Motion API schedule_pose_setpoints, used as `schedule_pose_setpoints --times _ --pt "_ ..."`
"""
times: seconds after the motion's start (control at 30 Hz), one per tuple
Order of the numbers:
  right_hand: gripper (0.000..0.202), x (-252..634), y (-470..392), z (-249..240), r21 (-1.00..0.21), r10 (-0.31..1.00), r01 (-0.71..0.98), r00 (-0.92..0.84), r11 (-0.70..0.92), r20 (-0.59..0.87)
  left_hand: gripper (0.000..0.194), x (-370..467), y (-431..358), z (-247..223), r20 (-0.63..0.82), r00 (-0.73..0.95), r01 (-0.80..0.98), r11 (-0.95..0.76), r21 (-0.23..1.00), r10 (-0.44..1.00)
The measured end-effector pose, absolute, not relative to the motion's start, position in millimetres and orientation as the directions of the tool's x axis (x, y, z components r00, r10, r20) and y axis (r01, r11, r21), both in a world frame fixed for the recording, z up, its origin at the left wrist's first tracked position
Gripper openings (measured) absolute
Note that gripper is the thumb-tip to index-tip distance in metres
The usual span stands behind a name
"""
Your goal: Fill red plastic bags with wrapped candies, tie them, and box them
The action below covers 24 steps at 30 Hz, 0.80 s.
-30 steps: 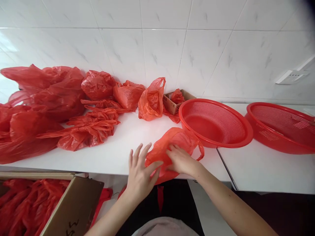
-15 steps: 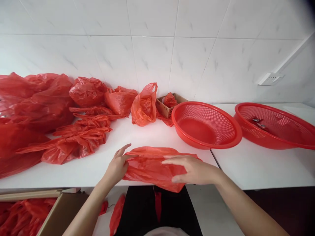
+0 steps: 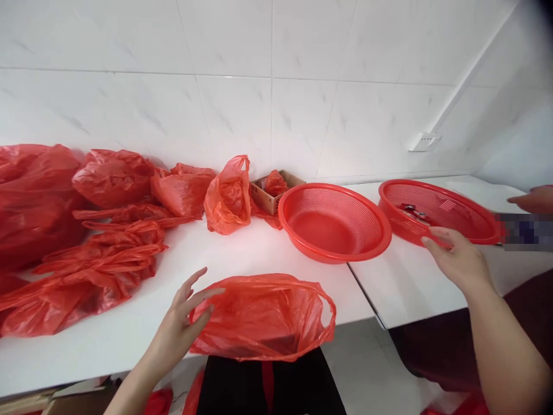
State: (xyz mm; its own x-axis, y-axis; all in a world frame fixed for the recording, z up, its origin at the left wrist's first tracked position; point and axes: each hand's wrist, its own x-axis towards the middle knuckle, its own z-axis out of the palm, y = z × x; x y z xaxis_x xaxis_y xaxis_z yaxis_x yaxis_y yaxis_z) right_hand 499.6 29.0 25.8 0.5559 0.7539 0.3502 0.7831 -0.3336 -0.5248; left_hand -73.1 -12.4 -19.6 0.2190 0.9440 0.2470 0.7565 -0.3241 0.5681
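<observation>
A red plastic bag (image 3: 259,317) lies at the table's front edge with its mouth spread wide and one handle loop on its right. Over its left end is my left hand (image 3: 184,320), fingers apart; whether they touch the plastic I cannot tell. My right hand (image 3: 462,259) is out to the right, fingers partly curled, at the near rim of the right red basket (image 3: 488,227). Contact with that rim is unclear. A few small dark and silvery packets (image 3: 412,212) lie in this basket. Nearer the middle stands a second red basket (image 3: 334,230) with perforated sides.
Filled red bags (image 3: 114,176) line the wall at left, with flatter bags (image 3: 95,262) before them. A small cardboard box (image 3: 270,199) holds a red bundle. At far right, another person's hand (image 3: 533,200) shows. A gap (image 3: 365,294) splits the tables.
My right hand has left the bag and moved right to the basket. The bag's mouth is now spread wider. The view has turned right, bringing another person's hand in.
</observation>
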Motion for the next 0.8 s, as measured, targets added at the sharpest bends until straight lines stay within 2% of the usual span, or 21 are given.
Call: schedule_pose_setpoints --times 0.07,0.13,0.2,0.27,0.33,0.43,0.63,0.8 --pt "0.052 525.1 30.0 12.8 -0.412 0.737 0.826 0.544 -0.385 0.401 0.032 -66.6 -14.8 -20.6 0.302 0.227 0.794 -0.355 0.493 0.926" --pt "0.061 541.8 33.9 3.1 -0.349 0.722 0.849 0.524 -0.397 0.452 0.029 -59.4 -17.5 -21.6 0.392 0.215 0.845 -0.372 0.385 0.894" --pt "0.067 552.9 40.3 -2.8 -0.345 0.716 0.836 0.545 -0.427 0.436 0.027 -51.8 -21.1 -22.4 0.466 0.2 0.889 -0.36 0.284 0.862" --pt "0.065 561.6 47.8 -5.9 -0.367 0.717 0.808 0.583 -0.461 0.382 0.026 -44.0 -26.6 -22.9 0.486 0.198 0.91 -0.344 0.231 0.851" --pt "0.056 569.6 54.4 -8.1 -0.389 0.718 0.791 0.601 -0.472 0.351 0.026 -36.2 -33.6 -23.2 0.493 0.201 0.914 -0.343 0.215 0.847" --pt "0.043 578.4 60.6 -12.3 -0.439 0.685 0.775 0.619 -0.455 0.384 0.026 -25.0 -44.9 -24.8 0.505 0.201 0.913 -0.347 0.215 0.84" --pt "0.042 576.1 57.4 -22.5 -0.556 0.606 0.709 0.686 -0.433 0.403 0.028 -12.0 -54.5 -32.8 0.5 0.262 0.886 -0.411 0.215 0.825" --pt "0.035 573.2 49.7 -22.3 -0.606 0.532 0.681 0.719 -0.412 0.447 0.029 -6.7 -55.7 -36.1 0.503 0.28 0.869 -0.438 0.229 0.818"
